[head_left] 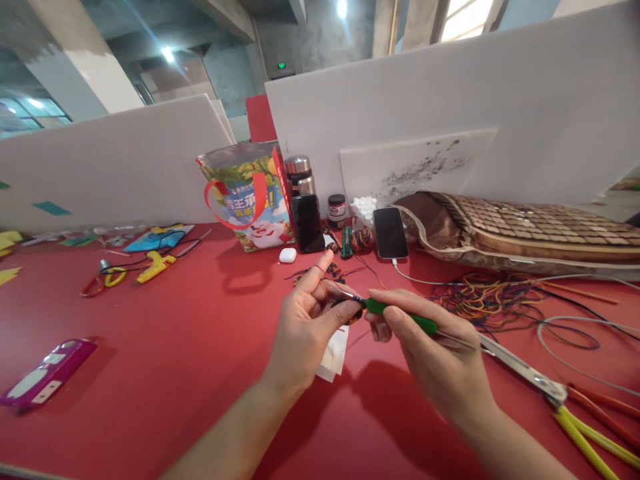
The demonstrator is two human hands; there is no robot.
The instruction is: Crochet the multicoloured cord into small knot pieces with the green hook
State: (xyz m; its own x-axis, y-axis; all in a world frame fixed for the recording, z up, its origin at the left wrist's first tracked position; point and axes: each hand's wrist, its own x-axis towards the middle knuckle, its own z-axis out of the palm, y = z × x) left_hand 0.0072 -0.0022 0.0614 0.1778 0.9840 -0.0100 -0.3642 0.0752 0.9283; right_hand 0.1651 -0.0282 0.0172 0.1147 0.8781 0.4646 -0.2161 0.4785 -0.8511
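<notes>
My left hand [306, 319] is closed in a pinch on a small dark piece of corded work [350, 308], its forefinger raised with a thread looped round it. My right hand [440, 360] is closed around a green-handled crochet hook [400, 316], whose metal tip reaches into the piece held by the left hand. Both hands hover just above the red table [150, 373]. A scrap of white paper [334, 353] lies under the left hand.
A tangle of coloured cords [487, 300] and grey cables lie to the right, with long pliers [545, 383] near the right wrist. At the back stand a printed gift bag [247, 197], a flask [299, 175], two phones, an earbud case and a woven mat [530, 223]. A purple phone case [45, 373] lies at the left.
</notes>
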